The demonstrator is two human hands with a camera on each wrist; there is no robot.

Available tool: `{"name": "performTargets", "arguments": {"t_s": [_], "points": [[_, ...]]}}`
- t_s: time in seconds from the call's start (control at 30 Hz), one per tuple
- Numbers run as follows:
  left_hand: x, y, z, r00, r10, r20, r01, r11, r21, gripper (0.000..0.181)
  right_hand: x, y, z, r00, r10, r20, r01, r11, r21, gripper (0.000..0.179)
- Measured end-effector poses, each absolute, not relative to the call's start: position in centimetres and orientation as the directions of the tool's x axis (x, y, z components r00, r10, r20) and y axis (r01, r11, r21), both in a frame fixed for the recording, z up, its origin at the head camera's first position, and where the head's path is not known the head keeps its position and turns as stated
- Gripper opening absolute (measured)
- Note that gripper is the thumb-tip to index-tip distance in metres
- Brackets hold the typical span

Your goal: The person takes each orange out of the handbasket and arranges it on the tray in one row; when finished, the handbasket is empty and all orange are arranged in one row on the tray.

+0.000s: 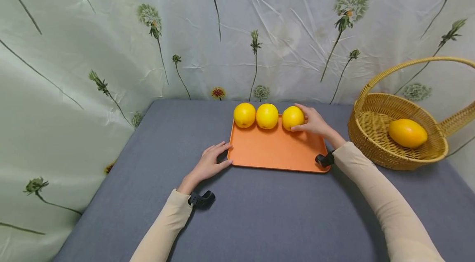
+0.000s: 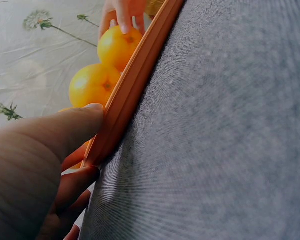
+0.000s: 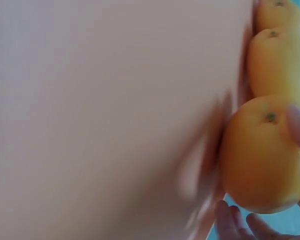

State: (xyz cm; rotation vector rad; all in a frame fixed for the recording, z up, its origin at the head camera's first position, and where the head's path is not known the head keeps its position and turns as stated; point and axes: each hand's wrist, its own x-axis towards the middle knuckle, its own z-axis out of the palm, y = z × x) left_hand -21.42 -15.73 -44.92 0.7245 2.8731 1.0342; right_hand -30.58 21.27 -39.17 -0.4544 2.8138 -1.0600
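Three round oranges stand in a row along the back rim of a flat orange tray [image 1: 274, 150]. The left orange [image 1: 244, 115] and the middle orange [image 1: 267, 116] sit side by side. My right hand [image 1: 313, 122] grips the right orange [image 1: 292, 118], thumb and fingers around its sides; a small gap separates it from the middle one. In the right wrist view this gripped orange [image 3: 262, 160] is nearest, the other two behind it. At the tray's front left corner, my left hand [image 1: 211, 162] holds the rim between thumb [image 2: 82, 125] and fingers.
On the right stands a wicker basket [image 1: 358, 138] with a tall arched handle, holding a yellow-orange, mango-like fruit [image 1: 407, 133]. Grey cloth [image 1: 259, 212] covers the table. A flower-patterned curtain [image 1: 222, 64] hangs behind it and along the left. Both wrists wear black straps.
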Motion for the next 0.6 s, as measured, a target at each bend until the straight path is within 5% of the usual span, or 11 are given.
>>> {"name": "performTargets", "arguments": {"t_s": [0.6], "points": [[-21.4,-15.7,-44.9,-0.895,0.420,0.150,0.417,0.669,0.616,0.054,-31.1,20.1,-39.6,-0.953,-0.301,0.029,-0.228,0.652,-0.723,0.086]]}}
